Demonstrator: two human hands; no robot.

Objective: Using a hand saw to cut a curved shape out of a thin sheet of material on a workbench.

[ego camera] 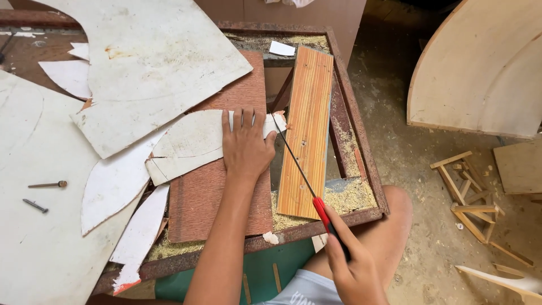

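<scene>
The left hand [244, 146] lies flat, fingers spread, pressing a curved white board piece [195, 142] on top of the brown textured board [226, 192]. The right hand [353, 271], nearer to the person than the brown board, is closed around the red handle of a thin saw [299, 169]. The saw blade runs up to the right edge of the white piece, just beside the striped orange plank [307, 130]. Two nails [42, 195] lie far left of the brown board.
</scene>
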